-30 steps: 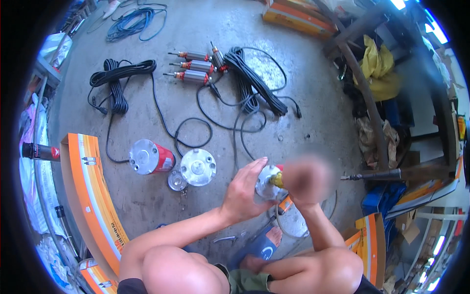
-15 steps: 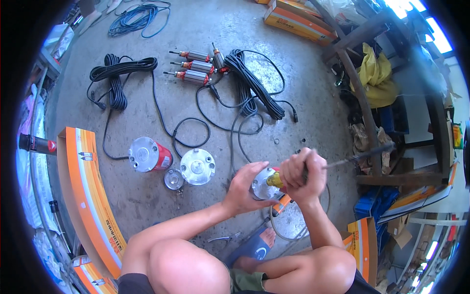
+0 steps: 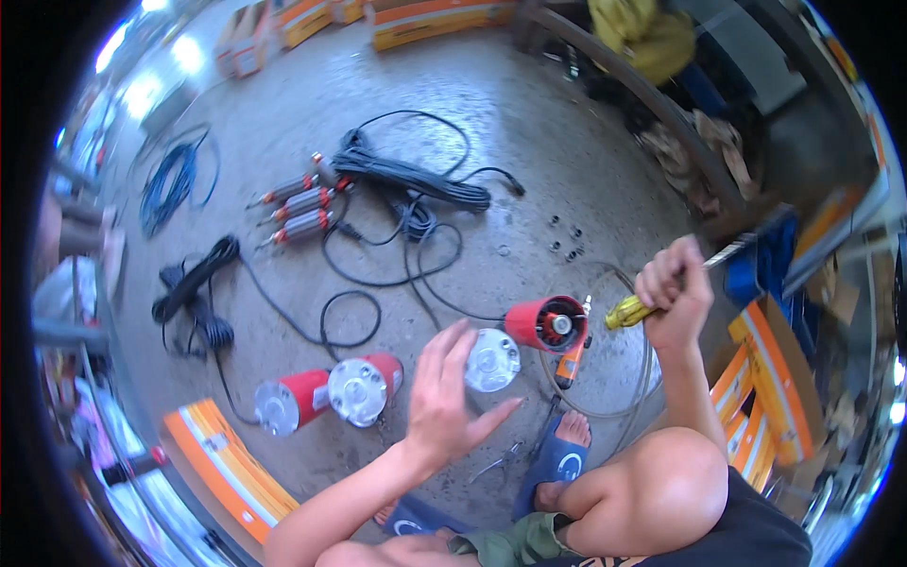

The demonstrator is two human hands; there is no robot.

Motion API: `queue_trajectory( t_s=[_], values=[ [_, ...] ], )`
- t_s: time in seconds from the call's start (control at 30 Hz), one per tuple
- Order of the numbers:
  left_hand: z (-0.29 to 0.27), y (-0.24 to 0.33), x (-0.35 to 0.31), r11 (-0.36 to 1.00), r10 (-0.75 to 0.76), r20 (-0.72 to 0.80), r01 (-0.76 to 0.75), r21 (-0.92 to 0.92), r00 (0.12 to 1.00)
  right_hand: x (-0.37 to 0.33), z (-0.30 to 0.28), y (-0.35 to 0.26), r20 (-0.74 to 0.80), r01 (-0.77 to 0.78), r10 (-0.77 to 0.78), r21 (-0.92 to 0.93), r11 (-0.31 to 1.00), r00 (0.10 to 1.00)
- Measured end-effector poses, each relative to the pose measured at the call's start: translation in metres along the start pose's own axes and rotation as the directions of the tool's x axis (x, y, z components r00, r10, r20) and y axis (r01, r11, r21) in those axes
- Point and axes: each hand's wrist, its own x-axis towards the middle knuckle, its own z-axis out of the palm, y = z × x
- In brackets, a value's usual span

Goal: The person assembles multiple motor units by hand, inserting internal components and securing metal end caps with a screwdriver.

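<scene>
My right hand [image 3: 675, 293] grips a screwdriver whose yellow handle [image 3: 628, 312] points toward the red cylindrical housing [image 3: 529, 319], its metal shaft slanting up to the right. The housing's open end shows a dark interior with a round metal piece in the middle. Just left of it is a round silver end cap [image 3: 493, 361], separate from the housing. My left hand [image 3: 442, 397] is open beside the cap, thumb spread; whether its fingers touch the cap I cannot tell. Two more red housings with silver caps, one [image 3: 300, 397] and another [image 3: 359, 392], lie farther left.
Several motor armatures [image 3: 302, 203] lie beyond, beside a coiled black cable [image 3: 416, 180]. Small dark rings [image 3: 567, 236] are scattered to the right. An orange-and-black tool [image 3: 570, 364] with a hose lies below the housing. Orange boxes [image 3: 227, 463] and a rack [image 3: 652, 104] border the area.
The silver cap has come off the red housing. My left hand has let go and opened; my right hand has drawn right with the screwdriver. The view has shifted and tilted.
</scene>
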Motion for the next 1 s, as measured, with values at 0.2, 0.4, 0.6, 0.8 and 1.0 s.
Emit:
queue_trajectory(
  t_s=[0.2,0.4,0.6,0.8,1.0],
  values=[
    [-0.067,0.029,0.075,0.983,0.12,0.257,-0.151,0.108,0.959,-0.078,-0.215,0.206,-0.214,-0.28,0.184,-0.787,0.549,0.959],
    [-0.057,-0.009,-0.045,0.908,0.152,0.891,-0.416,0.044,0.428,-0.082,-0.147,0.171,0.226,0.21,-0.042,-0.947,-0.245,0.973],
    [-0.053,-0.112,-0.168,0.439,-0.889,0.14,0.727,0.528,0.436,0.066,-0.037,0.167,0.496,0.429,0.003,-0.754,0.498,0.868],
    [-0.004,-0.113,-0.155,0.51,-0.811,-0.06,0.755,0.412,0.581,0.119,0.004,0.267,0.613,0.509,0.202,-0.765,0.396,0.764],
    [0.005,-0.135,-0.172,0.543,-0.801,-0.203,0.826,0.149,0.563,0.124,0.015,0.275,0.646,0.534,0.11,-0.704,0.467,0.755]
  ],
)
